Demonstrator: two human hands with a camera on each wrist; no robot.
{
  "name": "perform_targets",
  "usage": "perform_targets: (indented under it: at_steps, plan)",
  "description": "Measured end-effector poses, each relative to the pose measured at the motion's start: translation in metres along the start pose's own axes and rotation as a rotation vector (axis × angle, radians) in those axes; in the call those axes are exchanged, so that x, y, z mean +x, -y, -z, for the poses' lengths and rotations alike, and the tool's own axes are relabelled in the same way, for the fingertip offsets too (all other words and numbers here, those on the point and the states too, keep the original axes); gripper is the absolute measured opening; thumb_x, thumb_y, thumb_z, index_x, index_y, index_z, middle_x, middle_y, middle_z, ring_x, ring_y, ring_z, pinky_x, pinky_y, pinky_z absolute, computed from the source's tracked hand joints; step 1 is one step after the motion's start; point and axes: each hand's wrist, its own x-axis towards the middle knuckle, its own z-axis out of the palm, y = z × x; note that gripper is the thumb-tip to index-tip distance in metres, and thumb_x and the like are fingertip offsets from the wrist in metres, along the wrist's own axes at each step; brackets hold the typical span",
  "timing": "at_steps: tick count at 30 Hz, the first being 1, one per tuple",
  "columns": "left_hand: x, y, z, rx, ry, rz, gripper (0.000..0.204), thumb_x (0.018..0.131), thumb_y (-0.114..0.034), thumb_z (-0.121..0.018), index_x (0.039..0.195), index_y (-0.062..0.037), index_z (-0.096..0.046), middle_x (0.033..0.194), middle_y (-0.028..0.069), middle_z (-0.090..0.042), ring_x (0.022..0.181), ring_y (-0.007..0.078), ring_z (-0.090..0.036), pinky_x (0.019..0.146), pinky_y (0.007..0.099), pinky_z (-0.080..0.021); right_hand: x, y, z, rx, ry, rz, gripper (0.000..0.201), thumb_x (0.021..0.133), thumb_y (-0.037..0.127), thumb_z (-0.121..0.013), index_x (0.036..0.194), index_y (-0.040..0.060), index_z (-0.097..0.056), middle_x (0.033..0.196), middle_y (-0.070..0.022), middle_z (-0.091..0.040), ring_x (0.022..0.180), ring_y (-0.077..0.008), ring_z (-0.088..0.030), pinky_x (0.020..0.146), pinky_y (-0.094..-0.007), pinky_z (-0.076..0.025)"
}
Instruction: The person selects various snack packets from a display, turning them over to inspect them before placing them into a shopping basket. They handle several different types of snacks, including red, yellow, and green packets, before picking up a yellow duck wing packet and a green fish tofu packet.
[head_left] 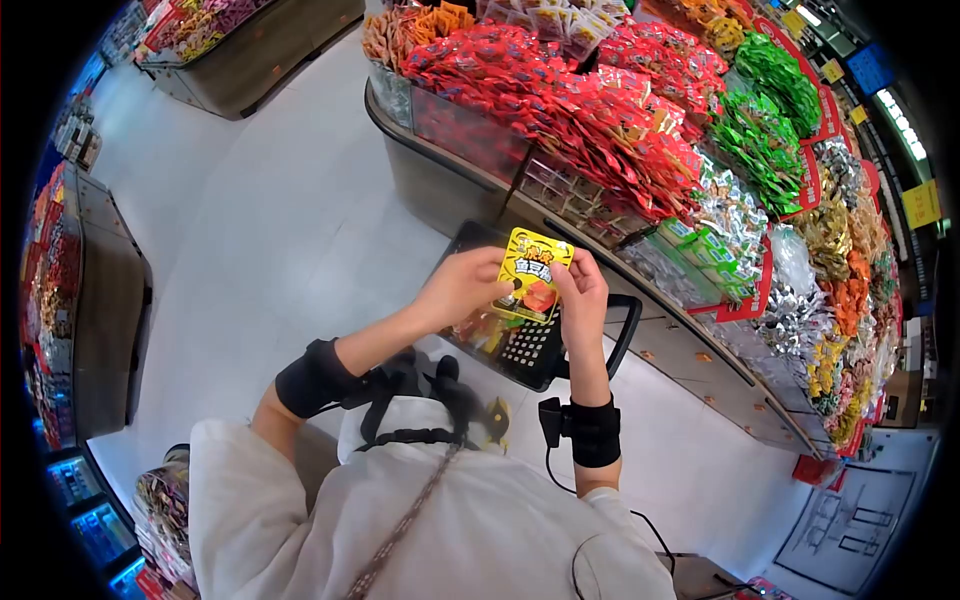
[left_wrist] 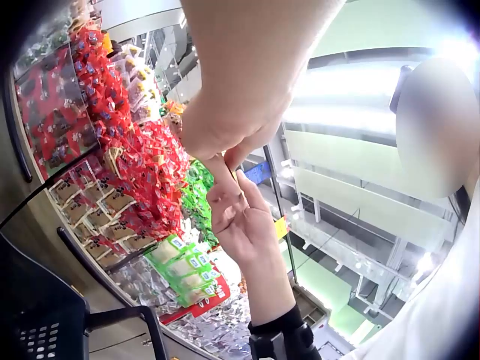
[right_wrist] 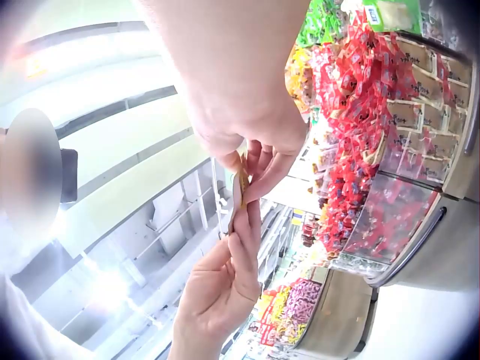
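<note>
A yellow snack packet [head_left: 535, 275] with dark lettering faces up between both hands. My left hand [head_left: 465, 288] pinches its left edge, and my right hand [head_left: 583, 295] grips its right edge with the thumb on the front. Seen from the right wrist, the packet [right_wrist: 238, 193] is nearly edge-on, the right hand [right_wrist: 247, 112] above and the left hand [right_wrist: 217, 292] below. In the left wrist view the hands meet, left [left_wrist: 232, 120] over right [left_wrist: 247, 225], and hide most of it. Under the packet is a black basket [head_left: 530, 345] with colourful packs inside.
A long counter [head_left: 440, 170] heaped with red packets [head_left: 560, 110], green packets [head_left: 765, 150] and silver ones runs along the front and right. Other display bins [head_left: 105, 300] stand at the left and upper left. The basket's handle [head_left: 628, 335] sticks out to the right.
</note>
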Motion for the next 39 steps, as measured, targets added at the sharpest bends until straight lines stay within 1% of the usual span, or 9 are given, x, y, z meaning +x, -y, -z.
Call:
perform_targets:
  at_steps: [4, 8, 13, 16, 19, 24, 31, 34, 39]
  plan:
    - [-0.007, 0.0, 0.024, -0.124, -0.033, -0.01, 0.034, 0.083, -0.001, -0.053, 0.116, -0.0021, -0.045, 0.098, 0.0054, -0.062, 0.084, 0.0075, -0.058, 0.066, 0.0199, -0.049, 0.014, -0.002, -0.029, -0.011, 0.057, 0.005, 0.015, 0.084, 0.002, -0.053, 0.097, -0.002, -0.051, 0.095, -0.0073, -0.06, 0.087, -0.0099, -0.056, 0.079, -0.0226, -0.043]
    - [-0.014, -0.007, 0.063, -0.167, -0.096, -0.074, 0.031, 0.082, -0.002, -0.054, 0.112, -0.0007, -0.048, 0.093, 0.0062, -0.063, 0.083, 0.0099, -0.058, 0.067, 0.025, -0.052, 0.039, -0.014, -0.065, -0.017, 0.116, 0.058, 0.014, 0.083, 0.002, -0.054, 0.096, -0.0014, -0.051, 0.093, -0.0061, -0.059, 0.085, -0.0094, -0.055, 0.076, -0.0218, -0.043]
    - [-0.026, -0.027, 0.137, -0.134, -0.098, -0.122, 0.032, 0.082, -0.003, -0.054, 0.113, -0.0013, -0.048, 0.095, 0.0061, -0.063, 0.082, 0.0098, -0.058, 0.07, 0.0245, -0.051, 0.077, -0.025, -0.132, -0.07, 0.17, 0.064, 0.013, 0.082, 0.001, -0.055, 0.094, -0.0008, -0.051, 0.091, -0.0048, -0.059, 0.084, -0.0088, -0.055, 0.076, -0.0217, -0.043]
    - [-0.034, -0.041, 0.197, -0.099, -0.088, -0.132, 0.035, 0.083, 0.001, -0.053, 0.117, 0.0011, -0.045, 0.101, 0.0084, -0.06, 0.09, 0.0124, -0.058, 0.074, 0.0259, -0.052, 0.1, -0.037, -0.186, -0.033, 0.171, 0.052, 0.013, 0.082, 0.001, -0.055, 0.095, -0.0006, -0.051, 0.091, -0.0045, -0.059, 0.084, -0.0088, -0.055, 0.076, -0.0219, -0.043]
    - [-0.045, -0.056, 0.259, -0.173, -0.086, -0.162, 0.034, 0.083, 0.001, -0.052, 0.117, 0.002, -0.045, 0.102, 0.0098, -0.059, 0.09, 0.0137, -0.058, 0.074, 0.0268, -0.052, 0.127, -0.051, -0.237, -0.045, 0.227, 0.08, 0.014, 0.082, 0.001, -0.056, 0.096, -0.0003, -0.051, 0.092, -0.0049, -0.059, 0.084, -0.0088, -0.055, 0.075, -0.0219, -0.043]
    - [-0.059, -0.085, 0.351, -0.159, -0.096, -0.2, 0.031, 0.084, 0.0, -0.049, 0.115, 0.0035, -0.046, 0.101, 0.011, -0.058, 0.09, 0.0161, -0.059, 0.076, 0.0288, -0.052, 0.169, -0.064, -0.312, -0.006, 0.175, 0.016, 0.016, 0.082, 0.003, -0.057, 0.097, 0.0004, -0.051, 0.093, -0.0052, -0.059, 0.084, -0.0086, -0.055, 0.074, -0.0215, -0.043]
    - [-0.061, -0.094, 0.434, -0.189, -0.16, -0.202, 0.027, 0.084, -0.003, -0.052, 0.111, 0.0033, -0.047, 0.101, 0.0105, -0.058, 0.091, 0.0152, -0.058, 0.076, 0.0287, -0.051, 0.214, -0.09, -0.384, -0.029, 0.206, -0.024, 0.015, 0.083, 0.003, -0.056, 0.096, 0.0003, -0.051, 0.091, -0.0047, -0.059, 0.083, -0.0077, -0.055, 0.07, -0.0203, -0.045]
    - [-0.054, -0.092, 0.464, -0.212, -0.191, -0.25, 0.026, 0.084, -0.004, -0.054, 0.109, 0.0018, -0.048, 0.1, 0.0091, -0.058, 0.092, 0.0138, -0.057, 0.077, 0.0281, -0.049, 0.24, -0.101, -0.408, -0.04, 0.249, -0.05, 0.015, 0.082, 0.002, -0.056, 0.096, -0.0001, -0.051, 0.09, -0.0042, -0.059, 0.083, -0.0075, -0.055, 0.07, -0.0202, -0.044]
    - [-0.024, -0.102, 0.523, -0.107, -0.235, -0.214, 0.026, 0.084, -0.004, -0.055, 0.109, 0.0003, -0.048, 0.102, 0.0083, -0.057, 0.093, 0.0128, -0.056, 0.08, 0.0272, -0.047, 0.293, -0.119, -0.445, -0.073, 0.34, -0.012, 0.017, 0.082, 0.002, -0.057, 0.097, -0.0003, -0.051, 0.091, -0.0041, -0.059, 0.084, -0.0078, -0.055, 0.073, -0.0197, -0.044]
